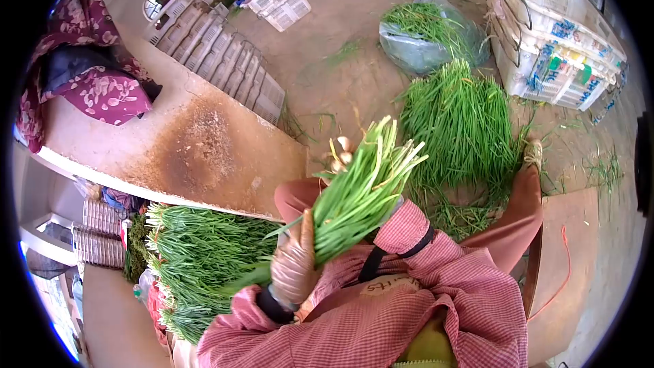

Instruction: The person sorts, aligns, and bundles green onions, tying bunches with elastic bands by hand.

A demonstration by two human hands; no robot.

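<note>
Green bunch (361,201) gripped in the left hand's (293,267) gloved fingers
The right hand (343,152) is mostly hidden behind the bunch, so its fingers' grip cannot be told; bodyward of the fingers, clothing (394,286) shows "rts"; beyond them, blue marks on white crates (545,75) are illegible

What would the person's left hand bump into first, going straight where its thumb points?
Beyond the green bunch it holds, the left hand would probably meet the left knee, though depth is unclear.
</note>
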